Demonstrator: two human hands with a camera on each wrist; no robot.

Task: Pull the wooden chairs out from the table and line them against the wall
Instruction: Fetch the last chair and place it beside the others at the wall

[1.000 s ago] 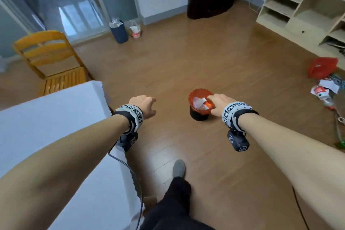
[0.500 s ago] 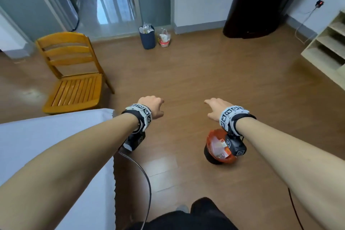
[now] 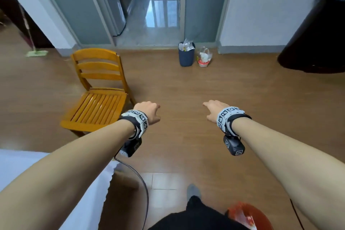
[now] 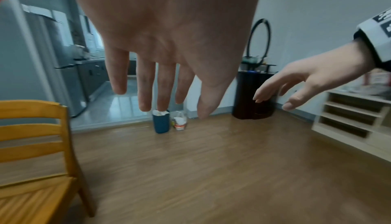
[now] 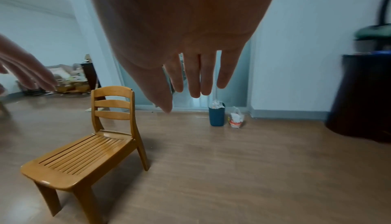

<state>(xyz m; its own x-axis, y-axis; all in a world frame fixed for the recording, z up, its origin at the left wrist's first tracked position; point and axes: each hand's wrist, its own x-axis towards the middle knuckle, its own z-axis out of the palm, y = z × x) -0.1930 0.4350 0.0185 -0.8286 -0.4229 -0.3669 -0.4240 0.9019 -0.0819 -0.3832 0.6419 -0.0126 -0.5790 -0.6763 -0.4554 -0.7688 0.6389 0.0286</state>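
A small wooden chair [image 3: 97, 97] with a slatted seat stands on the floor ahead and to my left, just beyond the white table [image 3: 28, 172] at lower left. The same chair [image 5: 91, 145] shows whole in the right wrist view, and its back [image 4: 31, 135] fills the left edge of the left wrist view. My left hand [image 3: 149, 112] hangs in the air just right of the seat, fingers [image 4: 146, 83] straight and holding nothing. My right hand [image 3: 212, 110] reaches forward over bare floor, fingers [image 5: 195, 77] straight and empty.
A blue waste bin [image 3: 186, 54] and a plastic bag [image 3: 204, 58] stand by the doorway at the far wall. A dark cabinet [image 3: 317, 39] is at far right, pale shelves [image 4: 355, 119] beyond it. An orange bowl [image 3: 246, 216] sits on the floor by my feet.
The view has swung left and forward: the chair is now nearer and more central, the orange bowl has dropped to the bottom edge. Both hands stay stretched forward and empty.
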